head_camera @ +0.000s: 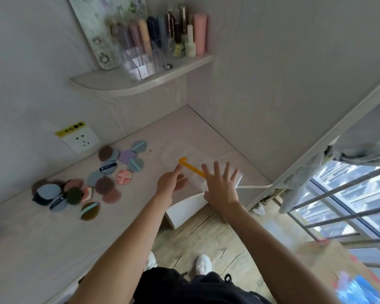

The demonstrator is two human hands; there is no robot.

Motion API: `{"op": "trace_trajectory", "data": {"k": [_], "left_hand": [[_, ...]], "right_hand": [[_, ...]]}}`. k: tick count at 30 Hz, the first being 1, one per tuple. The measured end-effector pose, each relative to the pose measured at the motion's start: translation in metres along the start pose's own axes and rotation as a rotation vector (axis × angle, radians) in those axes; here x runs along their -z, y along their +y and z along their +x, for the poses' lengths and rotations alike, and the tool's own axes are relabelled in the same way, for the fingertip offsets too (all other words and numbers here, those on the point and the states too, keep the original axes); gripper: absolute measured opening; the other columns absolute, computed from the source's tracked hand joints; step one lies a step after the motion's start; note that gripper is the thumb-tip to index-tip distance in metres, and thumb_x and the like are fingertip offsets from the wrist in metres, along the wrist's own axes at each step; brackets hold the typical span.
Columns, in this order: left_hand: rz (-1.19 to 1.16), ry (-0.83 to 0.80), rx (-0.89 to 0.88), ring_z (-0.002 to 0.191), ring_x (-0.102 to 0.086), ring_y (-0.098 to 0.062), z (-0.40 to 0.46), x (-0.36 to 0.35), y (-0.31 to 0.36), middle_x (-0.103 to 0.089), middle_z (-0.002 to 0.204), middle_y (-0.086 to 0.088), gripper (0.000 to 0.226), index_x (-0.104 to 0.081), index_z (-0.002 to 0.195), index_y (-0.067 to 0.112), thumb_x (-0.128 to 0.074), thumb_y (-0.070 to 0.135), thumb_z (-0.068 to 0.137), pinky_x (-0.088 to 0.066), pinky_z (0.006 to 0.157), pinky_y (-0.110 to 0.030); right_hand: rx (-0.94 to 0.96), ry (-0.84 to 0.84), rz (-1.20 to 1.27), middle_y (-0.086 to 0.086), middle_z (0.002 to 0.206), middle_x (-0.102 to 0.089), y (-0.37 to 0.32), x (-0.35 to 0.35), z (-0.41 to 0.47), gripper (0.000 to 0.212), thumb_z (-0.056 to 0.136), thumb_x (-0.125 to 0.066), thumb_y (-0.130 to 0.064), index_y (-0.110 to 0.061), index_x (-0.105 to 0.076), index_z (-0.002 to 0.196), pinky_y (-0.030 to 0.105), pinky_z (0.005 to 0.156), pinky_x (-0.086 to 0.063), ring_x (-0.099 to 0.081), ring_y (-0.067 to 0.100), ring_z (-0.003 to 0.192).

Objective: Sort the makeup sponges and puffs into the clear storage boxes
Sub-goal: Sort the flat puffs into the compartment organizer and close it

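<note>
While both hands reach over the desk [42, 249] at frame centre, the right hand [223, 189] is spread and released above a clear box [206, 178] with a yellow clasp [192, 167]; the left hand [170, 183] points, grasping nothing. Puffs [105, 172] lie scattered at left.

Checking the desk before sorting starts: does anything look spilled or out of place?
Nothing looks damaged. The puffs lie loose in overlapping heaps on the desk, none boxed yet. Both hands, left and right, reach at the clear box with its yellow latch.
</note>
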State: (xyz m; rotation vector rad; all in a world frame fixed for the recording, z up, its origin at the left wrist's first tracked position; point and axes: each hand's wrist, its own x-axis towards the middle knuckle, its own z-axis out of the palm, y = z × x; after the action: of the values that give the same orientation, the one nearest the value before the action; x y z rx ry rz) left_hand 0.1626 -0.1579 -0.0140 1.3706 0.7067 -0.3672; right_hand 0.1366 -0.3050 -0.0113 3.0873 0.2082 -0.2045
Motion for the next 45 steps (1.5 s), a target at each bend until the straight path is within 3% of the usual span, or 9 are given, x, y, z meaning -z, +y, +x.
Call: {"op": "trace_trajectory", "data": {"k": [6, 11, 16, 20, 27, 31, 34, 42, 45], "left_hand": [[-0.097, 0.042, -0.031, 0.091, -0.061, -0.019, -0.001, 0.022, 0.002, -0.057, 0.092, -0.002, 0.026, -0.053, 0.1, 0.008, -0.059, 0.031, 0.089, -0.051, 0.07, -0.024], [-0.163, 0.035, -0.045, 0.103, -0.054, -0.025, 0.003, 0.026, 0.008, -0.05, 0.105, -0.012, 0.037, -0.05, 0.11, 0.003, -0.061, 0.031, 0.088, -0.049, 0.092, -0.036], [-0.123, -0.036, -0.027, 0.107, -0.055, -0.032, 0.004, 0.028, 0.016, -0.049, 0.117, -0.012, 0.051, -0.04, 0.126, 0.013, -0.053, 0.045, 0.089, -0.049, 0.089, -0.042], [0.164, 0.024, -0.177, 0.104, -0.055, -0.027, 0.008, 0.028, 0.007, -0.046, 0.119, -0.009, 0.075, -0.02, 0.141, 0.023, -0.067, 0.027, 0.083, -0.053, 0.081, -0.037], [0.291, 0.063, -0.264, 0.077, -0.057, -0.011, 0.009, 0.026, -0.001, -0.045, 0.122, -0.007, 0.09, -0.015, 0.147, 0.03, -0.071, 0.011, 0.08, -0.056, 0.07, -0.03], [0.329, 0.092, -0.262, 0.082, -0.059, -0.014, 0.006, 0.028, -0.003, -0.048, 0.118, -0.004, 0.085, -0.02, 0.144, 0.031, -0.072, 0.014, 0.079, -0.057, 0.076, -0.034], [0.389, 0.124, -0.281, 0.098, -0.059, -0.02, 0.008, 0.037, -0.001, -0.052, 0.119, -0.001, 0.08, -0.026, 0.141, 0.029, -0.073, 0.019, 0.077, -0.054, 0.085, -0.04], [0.438, 0.097, -0.428, 0.101, -0.06, -0.018, 0.005, 0.094, 0.016, -0.061, 0.111, -0.001, 0.039, -0.051, 0.124, 0.016, -0.063, 0.023, 0.087, -0.047, 0.092, -0.033], [0.625, 0.144, -0.576, 0.098, -0.061, -0.014, 0.0, 0.144, 0.011, -0.062, 0.109, 0.003, 0.031, -0.054, 0.119, 0.013, -0.06, 0.021, 0.089, -0.048, 0.088, -0.029]], "right_hand": [[0.079, -0.02, -0.014, 0.017, 0.143, -0.029, -0.012, 0.007, 0.005, 0.089, 0.079, -0.065, -0.038, -0.025, -0.001, 0.139, 0.068, 0.103, -0.024, -0.021, 0.053, 0.133], [0.074, -0.141, 0.087, 0.011, 0.126, -0.043, -0.018, 0.025, 0.009, 0.077, 0.071, -0.066, -0.035, -0.028, -0.018, 0.13, 0.064, 0.097, -0.033, -0.033, 0.048, 0.124], [0.077, -0.208, 0.63, 0.008, 0.092, -0.057, 0.006, 0.066, 0.024, 0.07, 0.074, -0.072, -0.029, -0.023, -0.028, 0.128, 0.037, 0.076, -0.047, -0.057, 0.03, 0.087], [-0.158, -0.007, 0.927, 0.01, 0.1, -0.059, 0.049, 0.075, 0.046, 0.057, 0.082, -0.067, -0.033, -0.02, -0.038, 0.13, 0.039, 0.081, -0.05, -0.061, 0.029, 0.087], [-0.089, 0.293, 0.455, 0.015, 0.144, -0.034, 0.058, 0.027, 0.025, 0.054, 0.088, -0.059, -0.029, -0.018, -0.039, 0.137, 0.054, 0.104, -0.034, -0.033, 0.037, 0.131], [0.293, -0.093, 0.249, 0.002, 0.158, 0.002, 0.018, 0.013, -0.005, 0.078, 0.084, -0.046, -0.064, -0.035, -0.013, 0.147, 0.061, 0.113, -0.001, 0.004, 0.035, 0.144], [0.308, -0.22, 0.255, 0.002, 0.158, 0.012, 0.0, 0.003, -0.007, 0.088, 0.08, -0.046, -0.07, -0.032, -0.006, 0.149, 0.057, 0.115, -0.003, 0.011, 0.033, 0.144], [0.188, -0.093, 0.221, 0.011, 0.156, -0.011, -0.048, 0.016, 0.005, 0.067, 0.091, -0.044, -0.053, -0.024, -0.022, 0.147, 0.058, 0.113, -0.001, -0.001, 0.04, 0.143], [0.32, 0.102, 0.374, 0.016, 0.137, -0.047, -0.08, 0.021, 0.016, 0.046, 0.085, -0.058, -0.037, -0.016, -0.054, 0.126, 0.057, 0.108, -0.029, -0.035, 0.041, 0.132]]}}
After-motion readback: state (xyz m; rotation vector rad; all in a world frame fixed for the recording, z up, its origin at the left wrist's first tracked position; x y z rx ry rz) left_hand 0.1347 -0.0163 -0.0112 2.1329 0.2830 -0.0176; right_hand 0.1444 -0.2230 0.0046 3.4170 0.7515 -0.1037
